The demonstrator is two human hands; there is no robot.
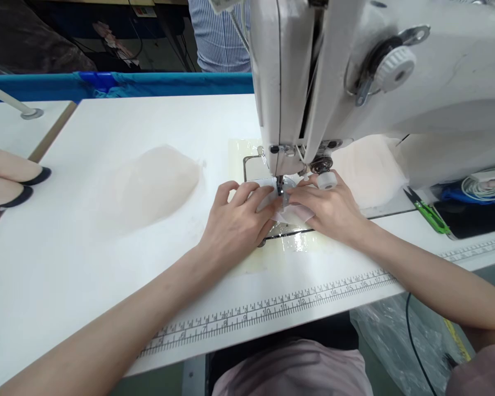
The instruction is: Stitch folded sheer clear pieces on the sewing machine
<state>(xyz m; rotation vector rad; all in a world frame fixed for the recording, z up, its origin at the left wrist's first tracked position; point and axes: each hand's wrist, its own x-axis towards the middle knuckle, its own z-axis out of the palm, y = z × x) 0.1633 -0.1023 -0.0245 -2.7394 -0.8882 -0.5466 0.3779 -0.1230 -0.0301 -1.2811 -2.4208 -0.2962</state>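
Note:
Both my hands rest on a small piece of sheer white fabric (286, 214) under the presser foot (279, 188) of a white sewing machine (355, 82). My left hand (237, 223) lies with fingers stretched forward, pressing the fabric just left of the needle. My right hand (330, 209) lies flat on the fabric right of the needle, fingers pointing left toward the foot. The fingertips of the two hands nearly meet at the needle plate (256, 165).
A heap of pale sheer fabric pieces (157, 184) lies left on the white table (86, 264). More pale fabric (367, 165) sits behind the machine. Green thread snips (427, 212) lie at right. A printed ruler (272, 308) runs along the front edge. A striped-shirted person (218, 33) stands beyond.

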